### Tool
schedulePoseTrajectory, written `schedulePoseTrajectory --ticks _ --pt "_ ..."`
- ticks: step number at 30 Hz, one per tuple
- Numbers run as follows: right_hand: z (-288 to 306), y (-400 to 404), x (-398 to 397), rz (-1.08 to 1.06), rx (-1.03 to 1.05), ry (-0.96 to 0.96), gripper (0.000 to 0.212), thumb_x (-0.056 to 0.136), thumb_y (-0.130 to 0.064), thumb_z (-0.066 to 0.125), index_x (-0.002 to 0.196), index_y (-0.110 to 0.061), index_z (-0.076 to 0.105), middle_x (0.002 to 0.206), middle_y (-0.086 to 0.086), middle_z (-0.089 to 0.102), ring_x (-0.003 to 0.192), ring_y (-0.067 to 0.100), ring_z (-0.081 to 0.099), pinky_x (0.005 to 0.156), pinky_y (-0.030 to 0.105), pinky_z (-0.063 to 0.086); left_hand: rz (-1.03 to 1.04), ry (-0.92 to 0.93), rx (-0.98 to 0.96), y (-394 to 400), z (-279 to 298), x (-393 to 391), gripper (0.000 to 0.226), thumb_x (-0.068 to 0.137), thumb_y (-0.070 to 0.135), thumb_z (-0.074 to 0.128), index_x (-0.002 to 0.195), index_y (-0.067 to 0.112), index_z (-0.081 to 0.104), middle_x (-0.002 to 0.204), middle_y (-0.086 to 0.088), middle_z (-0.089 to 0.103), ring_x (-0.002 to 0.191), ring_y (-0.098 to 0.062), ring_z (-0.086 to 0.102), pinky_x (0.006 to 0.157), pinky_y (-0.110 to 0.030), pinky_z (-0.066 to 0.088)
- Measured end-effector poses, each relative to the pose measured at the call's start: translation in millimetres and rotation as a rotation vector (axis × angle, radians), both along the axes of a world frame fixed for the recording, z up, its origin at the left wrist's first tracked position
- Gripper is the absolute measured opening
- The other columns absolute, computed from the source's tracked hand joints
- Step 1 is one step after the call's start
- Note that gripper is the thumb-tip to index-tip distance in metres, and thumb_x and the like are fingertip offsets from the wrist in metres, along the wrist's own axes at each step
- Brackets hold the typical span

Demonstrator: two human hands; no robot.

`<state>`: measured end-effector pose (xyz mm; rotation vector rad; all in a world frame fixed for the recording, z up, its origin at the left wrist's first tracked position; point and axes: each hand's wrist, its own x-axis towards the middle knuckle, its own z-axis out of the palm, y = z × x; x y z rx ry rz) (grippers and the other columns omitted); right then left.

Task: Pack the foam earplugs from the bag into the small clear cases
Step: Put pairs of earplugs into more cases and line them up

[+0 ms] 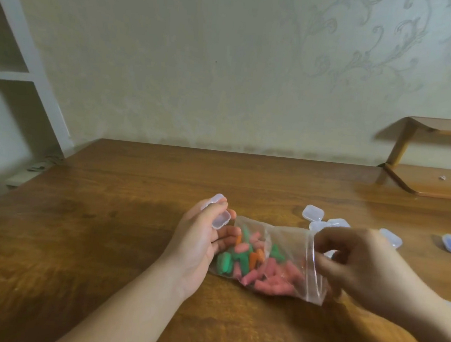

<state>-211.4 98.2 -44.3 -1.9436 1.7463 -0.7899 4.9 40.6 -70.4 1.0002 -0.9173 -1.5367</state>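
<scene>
On a wooden table (109,216) the person's left hand (201,238) holds a small clear case (220,213), its lid flipped open, pinched between thumb and fingertips, while the lower fingers rest against the closed end of a clear plastic bag (288,244). The bag lies on its side on the table between the two hands, with pink, green and orange foam earplugs (252,263) heaped inside it. The right hand (364,263) is at the bag's open zip end, its fingers curled and pinching the rim there. Just behind the bag and the right hand sits a loose cluster of more clear cases (313,212) on the table, and another lies farther right near the frame edge. A wooden shelf (431,182) stands against the patterned wall at the far right.
</scene>
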Motion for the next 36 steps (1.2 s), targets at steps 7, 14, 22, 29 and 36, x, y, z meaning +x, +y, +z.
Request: schedulePoseTrajectory --ticks 7,14,22,29,36 --pt "13 4 -3 -0.094 -0.242 -0.51 0.005 0.084 -0.012 0.065 0.084 -0.013 0.07 0.063 0.013 0.066 0.045 0.023 0.056 0.041 0.025 0.047 -0.132 0.103 -0.059 19 15 -6 0.045 0.082 0.037 0.061 0.118 0.009 0.062 0.091 -0.011 0.064 0.071 -0.017 0.06 0.068 -0.032 0.05" --pt "4 20 28 0.122 -0.288 -0.611 0.02 0.076 -0.014 0.068 0.089 -0.027 0.076 0.075 -0.001 0.073 0.057 0.015 0.066 0.056 0.017 0.052 -0.445 0.267 0.024 41 10 -22 0.061 0.085 0.044 0.061 0.126 -0.001 0.057 0.101 -0.018 0.063 0.079 -0.023 0.063 0.071 -0.032 0.057" --pt "-15 17 38 0.022 -0.623 0.115 0.012 0.078 -0.046 0.063 0.077 -0.035 0.068 0.075 -0.025 0.062 0.068 -0.001 0.048 0.055 0.024 0.043 -0.46 0.3 0.04 47 5 -29 0.054 0.087 0.045 0.06 0.124 0.005 0.062 0.097 -0.013 0.063 0.089 -0.024 0.063 0.068 -0.032 0.054" --pt "-2 18 29 0.068 -0.647 -0.09 0.014 0.084 -0.039 0.063 0.091 -0.031 0.072 0.096 -0.015 0.063 0.085 0.008 0.06 0.066 0.016 0.043 -0.416 0.293 0.013 39 3 -24 0.053 0.088 0.041 0.063 0.124 0.003 0.062 0.103 -0.016 0.062 0.086 -0.025 0.06 0.074 -0.037 0.05" --pt "-13 -10 -11 -0.148 -0.369 0.302 0.009 0.075 -0.04 0.063 0.067 -0.042 0.066 0.12 -0.012 0.06 0.115 0.02 0.045 0.08 0.036 0.037 0.001 0.368 -0.032 16 9 -12 0.053 0.079 0.044 0.06 0.119 0.01 0.064 0.098 -0.011 0.063 0.086 -0.021 0.06 0.082 -0.035 0.047"
